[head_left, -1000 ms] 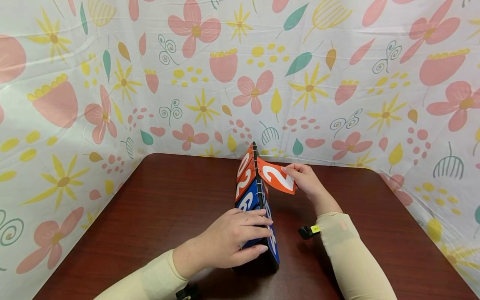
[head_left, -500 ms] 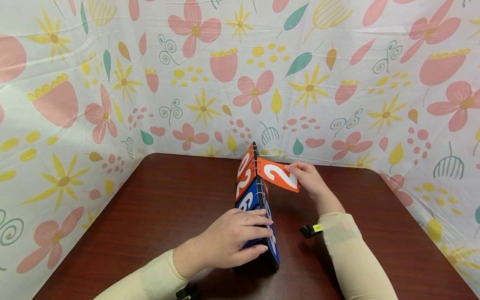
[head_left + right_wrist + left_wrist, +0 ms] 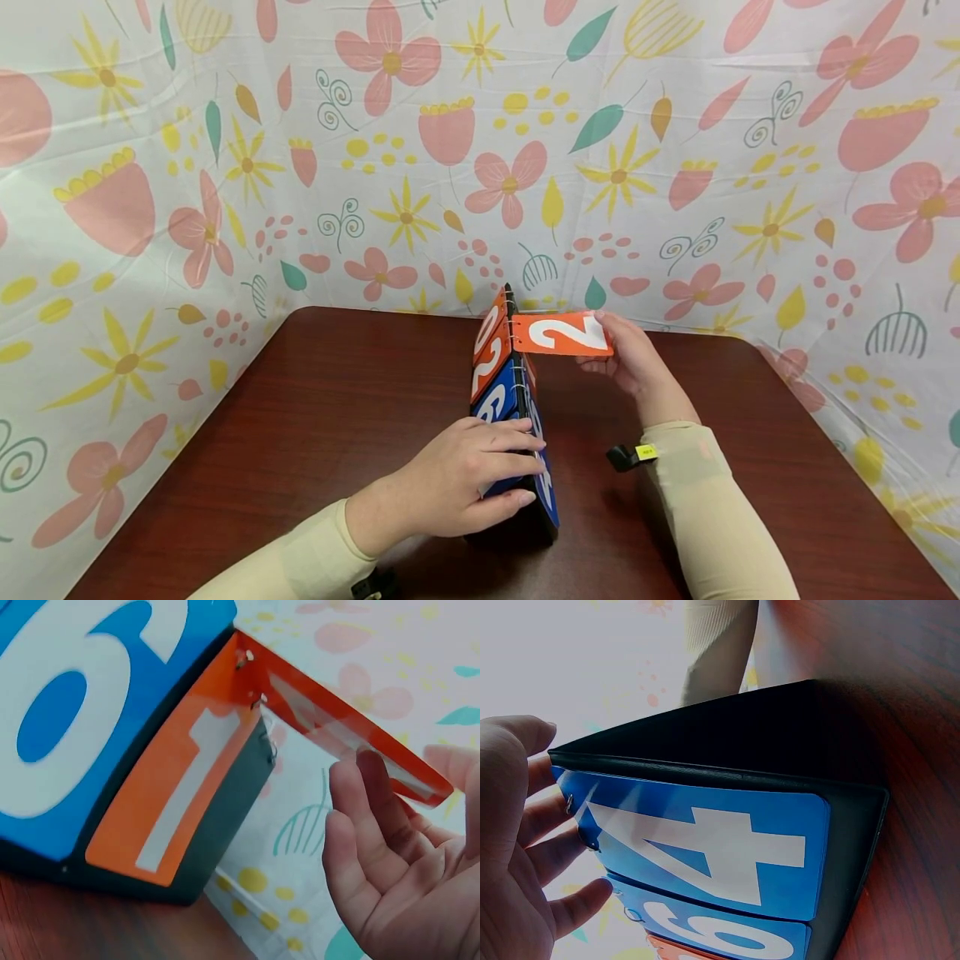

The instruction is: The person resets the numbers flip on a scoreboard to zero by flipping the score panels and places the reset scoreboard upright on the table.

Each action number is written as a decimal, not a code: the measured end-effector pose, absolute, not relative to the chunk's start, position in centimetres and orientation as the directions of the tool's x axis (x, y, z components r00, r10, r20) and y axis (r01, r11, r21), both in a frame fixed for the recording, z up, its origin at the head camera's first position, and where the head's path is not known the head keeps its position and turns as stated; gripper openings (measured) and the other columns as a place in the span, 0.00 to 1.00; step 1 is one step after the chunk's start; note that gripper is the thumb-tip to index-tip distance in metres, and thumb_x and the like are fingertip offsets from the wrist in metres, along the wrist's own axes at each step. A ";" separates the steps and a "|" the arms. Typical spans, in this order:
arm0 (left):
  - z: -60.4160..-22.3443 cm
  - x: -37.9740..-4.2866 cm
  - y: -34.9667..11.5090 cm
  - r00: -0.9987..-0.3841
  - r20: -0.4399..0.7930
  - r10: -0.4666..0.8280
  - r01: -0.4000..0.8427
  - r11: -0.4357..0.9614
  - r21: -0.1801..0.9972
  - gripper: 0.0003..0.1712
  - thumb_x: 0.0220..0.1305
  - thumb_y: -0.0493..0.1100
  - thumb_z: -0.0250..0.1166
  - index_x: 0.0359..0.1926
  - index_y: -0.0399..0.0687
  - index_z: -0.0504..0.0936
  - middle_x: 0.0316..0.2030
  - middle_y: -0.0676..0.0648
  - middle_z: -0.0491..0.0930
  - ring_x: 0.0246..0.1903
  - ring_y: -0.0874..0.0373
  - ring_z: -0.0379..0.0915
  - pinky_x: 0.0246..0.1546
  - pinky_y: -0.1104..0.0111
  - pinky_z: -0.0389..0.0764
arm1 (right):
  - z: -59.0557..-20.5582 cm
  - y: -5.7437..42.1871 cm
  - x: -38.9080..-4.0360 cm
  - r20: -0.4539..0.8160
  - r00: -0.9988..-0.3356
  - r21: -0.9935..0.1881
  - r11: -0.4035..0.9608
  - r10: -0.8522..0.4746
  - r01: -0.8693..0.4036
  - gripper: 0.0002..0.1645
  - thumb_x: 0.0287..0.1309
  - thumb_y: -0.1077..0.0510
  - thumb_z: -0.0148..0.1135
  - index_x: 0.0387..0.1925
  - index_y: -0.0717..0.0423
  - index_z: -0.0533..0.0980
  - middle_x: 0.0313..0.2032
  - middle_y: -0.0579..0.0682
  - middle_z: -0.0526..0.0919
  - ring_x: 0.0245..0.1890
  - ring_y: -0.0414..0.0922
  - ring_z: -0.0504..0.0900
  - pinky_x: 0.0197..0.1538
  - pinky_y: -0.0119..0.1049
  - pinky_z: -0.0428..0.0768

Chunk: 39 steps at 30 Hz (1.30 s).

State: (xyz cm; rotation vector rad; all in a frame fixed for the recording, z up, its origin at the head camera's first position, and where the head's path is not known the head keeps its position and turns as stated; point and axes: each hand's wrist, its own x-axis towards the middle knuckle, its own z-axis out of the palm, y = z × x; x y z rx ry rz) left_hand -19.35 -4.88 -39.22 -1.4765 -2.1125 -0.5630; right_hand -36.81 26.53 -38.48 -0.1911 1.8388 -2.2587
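A flip scoreboard [image 3: 516,400] stands tent-like on the table, orange and blue number cards ringed along its black ridge. Over the near part of the ridge, my left hand [image 3: 457,479] grips it, fingers bent across the top; a blue card with a 4 [image 3: 727,851] faces the left wrist camera. My right hand [image 3: 637,358] holds the outer edge of an orange card with a 2 [image 3: 566,333], thumb above and fingers below. That card sticks out almost level from the rings. Beneath it, the right wrist view shows an orange card with a 1 [image 3: 180,802] lying against the board.
The dark reddish-brown table [image 3: 360,375] extends around the scoreboard. A white curtain [image 3: 442,192] with flower and leaf prints hangs behind and at the sides. Small black devices, such as the one by the right sleeve [image 3: 626,457], are strapped at both wrists.
My right hand has raised the orange 2 card from a downward slant to nearly level, moving slightly right and up. The left hand and the scoreboard have stayed put.
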 end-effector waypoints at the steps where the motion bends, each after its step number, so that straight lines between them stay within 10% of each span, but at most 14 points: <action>1: -39.2 -19.3 -4.9 -0.291 0.609 0.738 0.944 0.326 0.055 0.19 0.76 0.53 0.61 0.57 0.54 0.91 0.62 0.52 0.86 0.71 0.54 0.76 0.68 0.61 0.75 | -38.3 26.4 -36.7 -0.021 -0.963 -0.975 -0.208 -0.270 0.080 0.26 0.77 0.41 0.53 0.62 0.55 0.71 0.36 0.49 0.92 0.27 0.46 0.92 0.38 0.40 0.89; 14: -39.3 -19.4 -4.9 -0.287 0.614 0.735 0.945 0.323 0.055 0.19 0.76 0.53 0.61 0.57 0.54 0.91 0.62 0.52 0.86 0.72 0.56 0.75 0.68 0.62 0.74 | -37.2 23.4 -34.5 0.248 -0.837 -0.968 -0.157 -0.487 -0.195 0.36 0.82 0.40 0.40 0.75 0.58 0.66 0.55 0.47 0.91 0.54 0.52 0.91 0.57 0.55 0.85; 22: -39.3 -19.4 -4.9 -0.282 0.617 0.735 0.945 0.323 0.047 0.19 0.75 0.53 0.61 0.57 0.54 0.91 0.62 0.52 0.86 0.72 0.57 0.75 0.69 0.62 0.74 | -37.3 21.9 -33.9 0.237 -0.868 -0.954 0.062 -0.437 -0.292 0.43 0.79 0.42 0.50 0.84 0.60 0.56 0.75 0.62 0.69 0.67 0.52 0.77 0.71 0.67 0.68; 39: -39.3 -19.5 -4.9 -0.283 0.615 0.737 0.946 0.321 0.050 0.19 0.75 0.53 0.61 0.57 0.54 0.91 0.62 0.51 0.86 0.72 0.56 0.75 0.68 0.61 0.74 | -37.4 20.5 -33.3 0.292 -0.852 -0.897 0.185 -0.434 -0.402 0.44 0.79 0.46 0.53 0.87 0.53 0.52 0.82 0.59 0.60 0.78 0.65 0.66 0.73 0.66 0.65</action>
